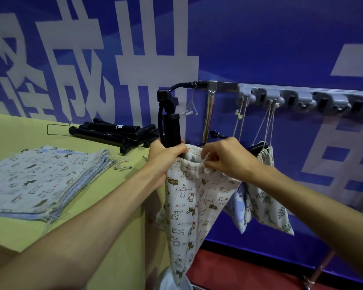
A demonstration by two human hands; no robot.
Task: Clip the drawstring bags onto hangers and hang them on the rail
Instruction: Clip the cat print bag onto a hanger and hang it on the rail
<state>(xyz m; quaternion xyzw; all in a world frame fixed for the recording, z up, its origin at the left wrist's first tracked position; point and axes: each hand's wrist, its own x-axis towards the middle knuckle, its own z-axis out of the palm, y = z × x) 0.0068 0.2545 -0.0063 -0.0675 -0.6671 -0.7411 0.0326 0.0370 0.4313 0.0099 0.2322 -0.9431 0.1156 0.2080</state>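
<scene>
A cream drawstring bag (pixel 189 206) printed with small cats hangs in front of me below a black clip hanger (pixel 169 124). My left hand (pixel 166 158) grips the lower end of the hanger together with the bag's left top corner. My right hand (pixel 224 158) pinches the gathered top hem of the bag on its right side. The hanger's hook reaches up to the left end of the grey rail (pixel 302 97). Behind my right hand, a leaf-print bag (pixel 266 197) and a pale blue bag (pixel 240 208) hang by their strings from the rail.
A stack of flat printed bags (pixel 40 178) lies on the yellow-green table (pixel 19 130) at left. More black hangers (pixel 113 132) lie at the table's back edge, with small metal clips (pixel 123 167) beside the stack. A blue banner wall (pixel 260 38) stands behind.
</scene>
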